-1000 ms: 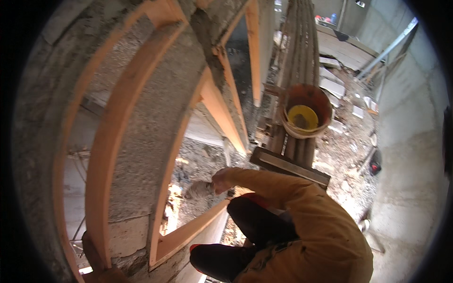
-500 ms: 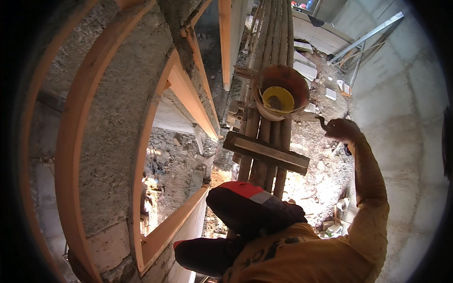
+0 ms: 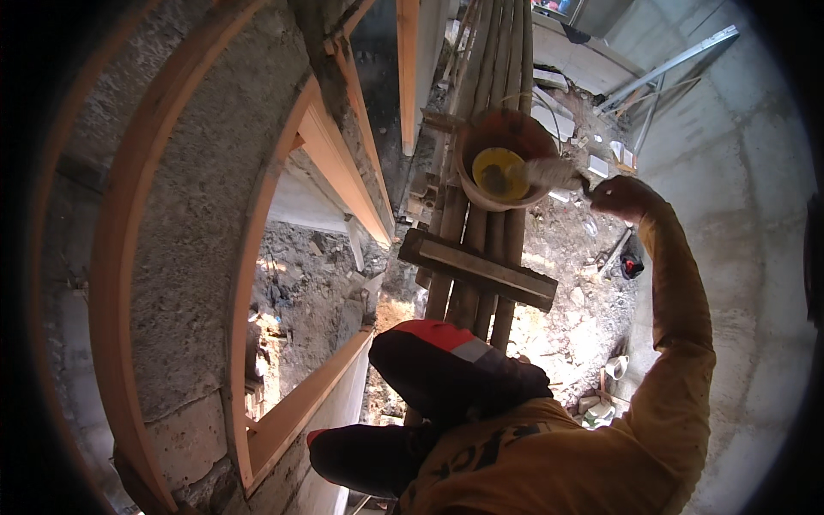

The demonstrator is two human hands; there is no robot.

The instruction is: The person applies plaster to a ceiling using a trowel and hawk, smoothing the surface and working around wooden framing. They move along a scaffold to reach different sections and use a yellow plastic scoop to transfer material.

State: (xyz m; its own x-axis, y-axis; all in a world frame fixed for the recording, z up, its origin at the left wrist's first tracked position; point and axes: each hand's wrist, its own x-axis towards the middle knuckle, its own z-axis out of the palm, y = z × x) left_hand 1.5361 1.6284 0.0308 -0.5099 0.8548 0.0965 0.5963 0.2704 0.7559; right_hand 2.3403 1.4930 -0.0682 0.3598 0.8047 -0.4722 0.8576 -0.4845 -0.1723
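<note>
My right hand (image 3: 627,198) is closed round the handle of a trowel (image 3: 554,174). The blade, blurred by motion, reaches over the right rim of a reddish-brown bucket (image 3: 515,129). Inside that bucket sits a smaller yellow container (image 3: 484,161) with greyish stuff in it. The bucket stands on a row of wooden poles (image 3: 482,236). Closer to me, a long narrow wooden board with a raised strip (image 3: 481,269) lies across the same poles. My left hand is outside the picture.
On the left are wooden window frames (image 3: 124,206) set in a rough cement wall (image 3: 206,172). A grey block wall (image 3: 721,215) rises on the right. Below the poles, the rubble-strewn ground (image 3: 579,292) shows, with a metal bar (image 3: 669,69) leaning farther off.
My right hand has brought the trowel upward, and its blade has swung over the bucket's rim. The bucket's thin handle now stands raised on the far side. The view has shifted slightly.
</note>
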